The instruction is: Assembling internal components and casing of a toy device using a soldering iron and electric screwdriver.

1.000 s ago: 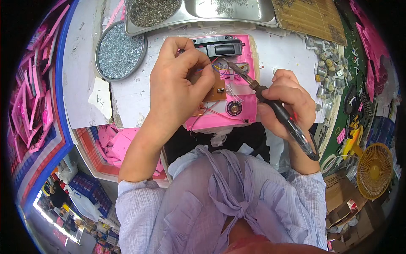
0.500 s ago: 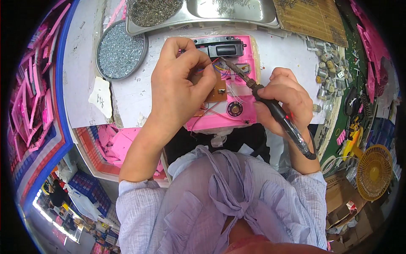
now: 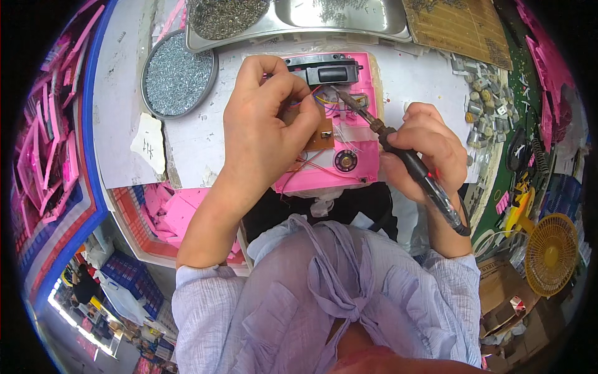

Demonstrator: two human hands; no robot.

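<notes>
The pink casing [image 3: 317, 178] lies on the worktop [image 3: 193, 146], its left side beneath the left hand [image 3: 265, 121], which pinches a red wire [image 3: 316, 89]. The right hand [image 3: 430, 149], farther off, grasps the iron [image 3: 408, 163], long axis slanting up-left, tip near the wire.

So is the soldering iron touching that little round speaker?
Apart. The head view shows pink casing plainly between the soldering iron, up and to the right, and the round black speaker.

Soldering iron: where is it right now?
In the head view, the soldering iron is right of centre, in the right hand, its tip over the pink casing.
</notes>
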